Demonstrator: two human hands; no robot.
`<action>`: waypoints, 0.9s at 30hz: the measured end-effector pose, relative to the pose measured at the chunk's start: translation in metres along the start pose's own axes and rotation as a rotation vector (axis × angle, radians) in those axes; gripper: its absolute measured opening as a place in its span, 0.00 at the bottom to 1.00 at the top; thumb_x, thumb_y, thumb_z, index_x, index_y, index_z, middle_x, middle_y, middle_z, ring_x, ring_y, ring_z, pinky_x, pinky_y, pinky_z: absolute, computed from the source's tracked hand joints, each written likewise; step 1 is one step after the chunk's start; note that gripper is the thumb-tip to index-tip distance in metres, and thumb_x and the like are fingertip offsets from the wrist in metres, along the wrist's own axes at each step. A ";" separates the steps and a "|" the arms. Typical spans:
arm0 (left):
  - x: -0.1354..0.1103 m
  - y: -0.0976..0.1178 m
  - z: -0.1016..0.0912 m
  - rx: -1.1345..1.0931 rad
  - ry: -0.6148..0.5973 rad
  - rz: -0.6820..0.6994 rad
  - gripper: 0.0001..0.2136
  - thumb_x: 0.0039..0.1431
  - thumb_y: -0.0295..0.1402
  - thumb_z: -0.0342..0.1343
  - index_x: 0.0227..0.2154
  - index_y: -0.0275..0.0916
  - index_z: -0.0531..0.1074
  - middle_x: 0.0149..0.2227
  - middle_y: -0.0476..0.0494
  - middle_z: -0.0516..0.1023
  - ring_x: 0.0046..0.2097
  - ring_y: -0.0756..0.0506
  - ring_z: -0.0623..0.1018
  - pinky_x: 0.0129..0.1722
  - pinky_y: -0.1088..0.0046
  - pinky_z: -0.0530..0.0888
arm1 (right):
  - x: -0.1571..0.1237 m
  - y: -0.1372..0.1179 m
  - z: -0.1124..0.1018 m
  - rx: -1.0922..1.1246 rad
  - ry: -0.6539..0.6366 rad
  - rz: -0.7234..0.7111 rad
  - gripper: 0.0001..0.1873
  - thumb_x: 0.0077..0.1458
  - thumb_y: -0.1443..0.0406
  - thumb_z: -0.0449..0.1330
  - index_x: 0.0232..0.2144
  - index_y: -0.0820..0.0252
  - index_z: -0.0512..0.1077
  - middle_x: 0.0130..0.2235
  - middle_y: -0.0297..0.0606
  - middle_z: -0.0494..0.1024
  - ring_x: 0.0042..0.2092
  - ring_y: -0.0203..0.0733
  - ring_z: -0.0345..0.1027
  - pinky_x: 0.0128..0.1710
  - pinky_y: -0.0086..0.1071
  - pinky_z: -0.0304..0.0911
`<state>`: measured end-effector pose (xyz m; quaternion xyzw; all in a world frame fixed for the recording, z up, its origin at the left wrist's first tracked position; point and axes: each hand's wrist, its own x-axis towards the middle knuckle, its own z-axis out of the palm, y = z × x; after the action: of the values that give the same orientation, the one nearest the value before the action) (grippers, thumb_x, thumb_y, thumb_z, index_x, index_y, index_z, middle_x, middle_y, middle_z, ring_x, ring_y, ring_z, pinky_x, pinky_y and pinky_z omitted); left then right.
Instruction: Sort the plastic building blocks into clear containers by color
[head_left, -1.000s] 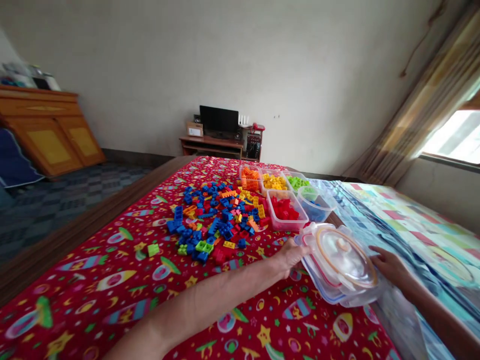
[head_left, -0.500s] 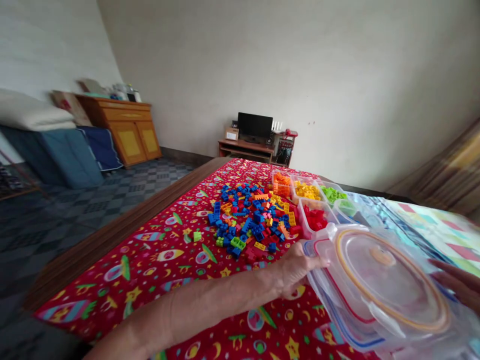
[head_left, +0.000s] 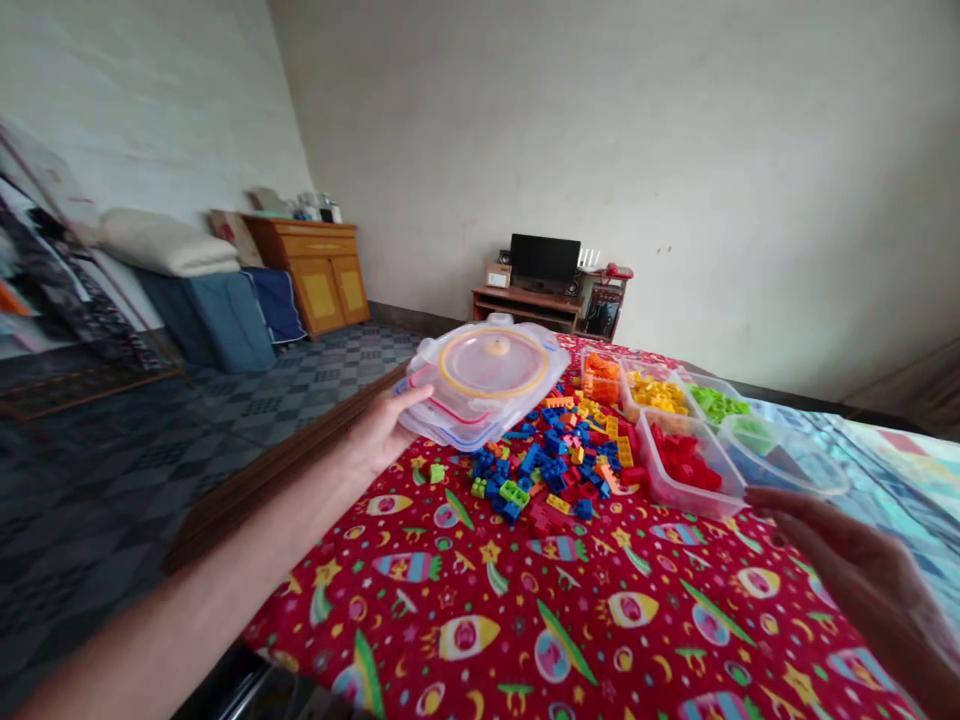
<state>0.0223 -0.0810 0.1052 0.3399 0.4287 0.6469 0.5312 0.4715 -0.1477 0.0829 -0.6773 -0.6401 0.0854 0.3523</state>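
My left hand [head_left: 390,425] grips a stack of clear plastic lids [head_left: 491,368] by the near left edge, thumb on top. The lids have yellow, red and blue seals and hover over the far left of the brick pile. My right hand [head_left: 847,560] holds nothing, its fingers stretched toward the front corner of the clear box of red bricks [head_left: 686,462]; I cannot tell whether they touch. Loose toy bricks [head_left: 551,460], mostly blue, lie heaped on the red patterned cloth [head_left: 525,590], partly hidden by the lids.
Behind the red box stand clear boxes of orange bricks [head_left: 600,380], yellow bricks [head_left: 658,393] and green bricks [head_left: 718,405]. A rounded clear box [head_left: 806,465] is at the right. Beyond the table are a monitor desk [head_left: 525,300] and a wooden cabinet [head_left: 322,275].
My left hand has carried the lids from the front right of the table to the far left, over the bricks. My right hand is now apart from the lids, near the red box.
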 end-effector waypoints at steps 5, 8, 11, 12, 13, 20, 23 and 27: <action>0.044 0.003 -0.055 0.009 0.291 0.037 0.12 0.51 0.20 0.56 0.40 0.31 0.74 0.31 0.45 0.82 0.32 0.46 0.81 0.35 0.71 0.80 | -0.008 -0.022 0.025 0.237 -0.220 -0.095 0.22 0.47 0.44 0.57 0.35 0.48 0.80 0.37 0.41 0.82 0.38 0.56 0.77 0.35 0.41 0.74; 0.061 -0.004 -0.075 -0.008 0.394 0.029 0.13 0.52 0.18 0.55 0.40 0.33 0.73 0.30 0.46 0.82 0.33 0.47 0.81 0.35 0.72 0.80 | -0.010 -0.026 0.042 0.263 -0.253 -0.187 0.23 0.49 0.45 0.58 0.35 0.54 0.80 0.38 0.44 0.82 0.38 0.53 0.76 0.36 0.38 0.74; 0.071 -0.013 -0.088 0.018 0.431 -0.007 0.14 0.52 0.18 0.56 0.42 0.34 0.73 0.32 0.44 0.82 0.36 0.45 0.81 0.36 0.70 0.80 | -0.012 -0.026 0.057 0.266 -0.324 -0.228 0.21 0.52 0.49 0.57 0.35 0.56 0.80 0.37 0.43 0.82 0.36 0.49 0.77 0.34 0.35 0.73; 0.073 -0.016 -0.091 0.032 0.430 -0.021 0.15 0.52 0.19 0.57 0.43 0.35 0.72 0.34 0.43 0.83 0.37 0.44 0.82 0.36 0.69 0.80 | -0.013 -0.026 0.061 0.268 -0.342 -0.241 0.20 0.53 0.50 0.56 0.35 0.56 0.79 0.37 0.43 0.82 0.36 0.48 0.77 0.33 0.34 0.73; 0.075 -0.019 -0.093 0.045 0.429 -0.033 0.15 0.51 0.19 0.58 0.43 0.35 0.72 0.35 0.43 0.83 0.38 0.44 0.82 0.37 0.68 0.80 | -0.014 -0.026 0.065 0.270 -0.354 -0.254 0.19 0.54 0.51 0.56 0.35 0.56 0.79 0.36 0.43 0.82 0.36 0.48 0.77 0.33 0.33 0.73; 0.075 -0.031 -0.099 0.084 0.299 -0.002 0.13 0.51 0.19 0.61 0.40 0.34 0.72 0.35 0.43 0.82 0.39 0.45 0.82 0.40 0.70 0.79 | -0.024 -0.027 0.080 0.255 -0.406 -0.328 0.15 0.56 0.57 0.54 0.34 0.55 0.79 0.36 0.42 0.82 0.37 0.47 0.78 0.35 0.34 0.73; 0.074 -0.030 -0.106 0.111 0.242 0.003 0.11 0.50 0.19 0.62 0.38 0.33 0.73 0.36 0.39 0.82 0.40 0.43 0.82 0.39 0.69 0.80 | -0.027 -0.030 0.083 0.253 -0.456 -0.332 0.15 0.57 0.57 0.54 0.34 0.56 0.78 0.35 0.42 0.82 0.36 0.47 0.77 0.35 0.35 0.73; 0.077 -0.027 -0.112 0.095 0.231 0.017 0.11 0.50 0.19 0.62 0.37 0.35 0.75 0.39 0.39 0.82 0.45 0.39 0.81 0.39 0.67 0.81 | -0.030 -0.033 0.092 0.272 -0.538 -0.318 0.16 0.59 0.56 0.52 0.36 0.56 0.78 0.36 0.42 0.82 0.36 0.46 0.77 0.36 0.35 0.72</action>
<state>-0.0834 -0.0255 0.0347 0.2915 0.5143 0.6650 0.4563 0.3879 -0.1437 0.0249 -0.4690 -0.7905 0.2895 0.2670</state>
